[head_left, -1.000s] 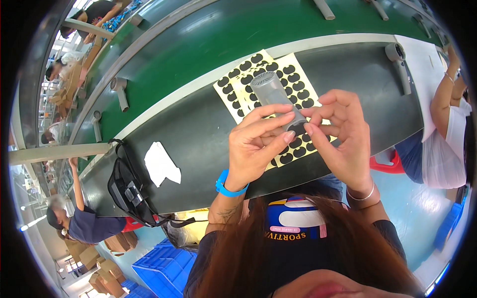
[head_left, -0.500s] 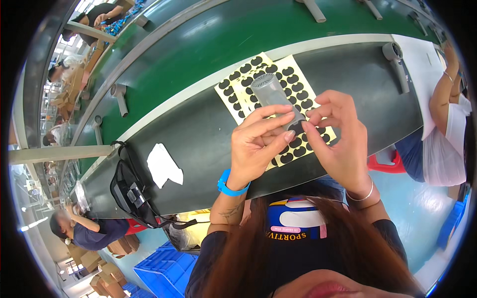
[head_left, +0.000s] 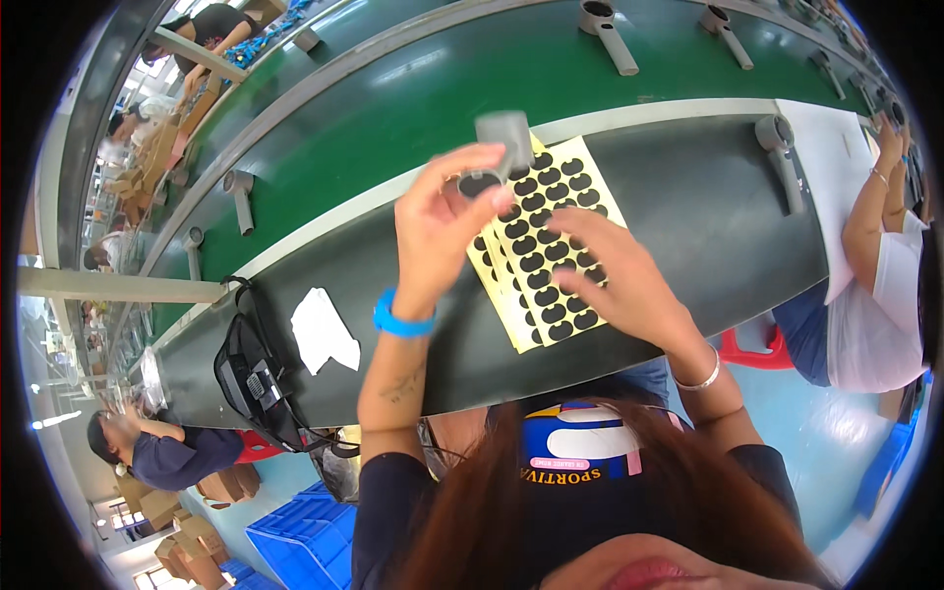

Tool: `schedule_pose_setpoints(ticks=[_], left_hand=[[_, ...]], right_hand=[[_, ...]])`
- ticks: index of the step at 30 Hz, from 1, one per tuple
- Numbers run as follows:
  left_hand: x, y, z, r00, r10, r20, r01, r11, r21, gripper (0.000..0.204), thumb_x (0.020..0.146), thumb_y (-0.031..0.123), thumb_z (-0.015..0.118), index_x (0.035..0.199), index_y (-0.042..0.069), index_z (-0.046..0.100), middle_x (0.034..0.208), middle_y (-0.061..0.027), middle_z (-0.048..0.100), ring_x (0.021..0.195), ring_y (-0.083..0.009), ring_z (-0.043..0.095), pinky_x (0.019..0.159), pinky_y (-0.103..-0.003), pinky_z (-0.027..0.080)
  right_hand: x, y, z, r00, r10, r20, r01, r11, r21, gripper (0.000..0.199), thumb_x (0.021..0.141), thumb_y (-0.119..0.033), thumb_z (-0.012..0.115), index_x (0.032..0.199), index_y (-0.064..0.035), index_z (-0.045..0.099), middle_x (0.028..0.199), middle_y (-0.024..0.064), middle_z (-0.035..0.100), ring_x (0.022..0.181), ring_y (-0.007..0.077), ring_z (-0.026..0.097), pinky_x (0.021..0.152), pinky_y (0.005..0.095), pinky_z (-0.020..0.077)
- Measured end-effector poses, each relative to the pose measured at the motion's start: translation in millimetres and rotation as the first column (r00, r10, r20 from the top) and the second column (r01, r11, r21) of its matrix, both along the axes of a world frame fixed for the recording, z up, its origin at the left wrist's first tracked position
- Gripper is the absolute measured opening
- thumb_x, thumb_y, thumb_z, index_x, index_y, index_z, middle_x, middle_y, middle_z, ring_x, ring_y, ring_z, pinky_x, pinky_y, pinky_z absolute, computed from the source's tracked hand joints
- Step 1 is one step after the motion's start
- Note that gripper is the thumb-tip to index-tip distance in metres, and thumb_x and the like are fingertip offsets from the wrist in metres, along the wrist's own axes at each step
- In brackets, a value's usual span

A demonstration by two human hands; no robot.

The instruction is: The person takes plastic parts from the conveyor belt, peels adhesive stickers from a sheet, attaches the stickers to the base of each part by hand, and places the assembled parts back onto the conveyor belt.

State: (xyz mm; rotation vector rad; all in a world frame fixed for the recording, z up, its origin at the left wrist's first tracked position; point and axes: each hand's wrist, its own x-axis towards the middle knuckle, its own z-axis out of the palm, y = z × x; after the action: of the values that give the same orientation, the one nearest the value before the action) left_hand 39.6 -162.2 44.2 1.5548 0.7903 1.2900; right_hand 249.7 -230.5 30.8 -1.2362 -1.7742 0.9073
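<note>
My left hand (head_left: 441, 221), with a blue wristband, grips a grey plastic housing (head_left: 504, 138) above the far edge of the black table. The housing is blurred by motion, and my fingers cover part of it. A black oval end (head_left: 479, 183) shows between thumb and fingers. Below and to its right lie yellow sheets of black stickers (head_left: 551, 211), overlapping one another. Over the right part of these sheets hovers my right hand (head_left: 629, 285), fingers apart and with nothing seen in them.
A green conveyor belt (head_left: 393, 133) runs beyond the table, carrying grey ring-headed parts (head_left: 615, 44). Another such part (head_left: 782, 162) lies at the table's right. A white paper (head_left: 324, 331) and a black bag (head_left: 258, 374) are at left. A co-worker's arm (head_left: 880, 187) is at far right.
My left hand has moved up and left with the grey housing, tilting it. My right hand has let go of the housing's near end and opened, staying over the sheets.
</note>
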Motion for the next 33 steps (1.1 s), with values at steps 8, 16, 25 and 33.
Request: schedule_pose_setpoints(ticks=[8, 16, 25, 33], left_hand=[[-13.3, 154.5, -56.2, 0.882, 0.303, -0.360, -0.154, 0.909, 0.387, 0.015, 0.082, 0.011, 0.072, 0.092, 0.001, 0.068, 0.103, -0.0048, 0.067, 0.077, -0.0084, 0.059, 0.065, -0.022, 0.046], [-11.4, 126.5, -68.2, 0.593, 0.532, -0.605, -0.067, 0.781, 0.621, 0.034, 0.088, 0.023, 0.064, 0.119, 0.010, 0.061, 0.131, -0.0112, 0.052, 0.102, -0.0296, 0.056, 0.087, -0.037, 0.045], [13.8, 22.7, -86.2, 0.655, 0.257, -0.710, 0.188, 0.855, 0.483, 0.043, 0.078, 0.032, 0.072, 0.112, 0.007, 0.064, 0.124, -0.0058, 0.058, 0.116, -0.0266, 0.050, 0.097, -0.042, 0.033], [13.9, 22.4, -89.7, 0.661, 0.280, -0.696, 0.159, 0.854, 0.495, 0.043, 0.077, 0.029, 0.073, 0.113, 0.008, 0.065, 0.128, -0.0042, 0.057, 0.118, -0.0260, 0.048, 0.097, -0.040, 0.033]], right_hand=[[16.5, -35.2, -32.1, 0.758, 0.109, 0.643, -0.198, 0.978, 0.068, 0.055, 0.084, -0.032, 0.066, 0.133, -0.0129, 0.048, 0.143, 0.0124, 0.039, 0.133, 0.0311, 0.036, 0.108, 0.0503, 0.0255], [21.6, 63.0, -40.3, 0.959, -0.221, 0.175, 0.211, 0.975, 0.072, 0.019, 0.085, -0.010, 0.065, 0.100, 0.0006, 0.062, 0.091, 0.0126, 0.060, 0.077, 0.0257, 0.064, 0.070, 0.0339, 0.0515], [0.7, 86.4, -65.3, 0.894, -0.309, 0.326, 0.283, 0.951, 0.124, 0.020, 0.081, -0.010, 0.068, 0.097, -0.0013, 0.060, 0.093, 0.0119, 0.059, 0.081, 0.0264, 0.063, 0.072, 0.0348, 0.0503], [-0.1, 92.8, -66.9, 0.905, -0.346, 0.247, 0.321, 0.937, 0.137, 0.010, 0.080, -0.003, 0.066, 0.087, -0.0013, 0.059, 0.082, 0.0103, 0.057, 0.070, 0.0232, 0.061, 0.064, 0.0334, 0.0487]])
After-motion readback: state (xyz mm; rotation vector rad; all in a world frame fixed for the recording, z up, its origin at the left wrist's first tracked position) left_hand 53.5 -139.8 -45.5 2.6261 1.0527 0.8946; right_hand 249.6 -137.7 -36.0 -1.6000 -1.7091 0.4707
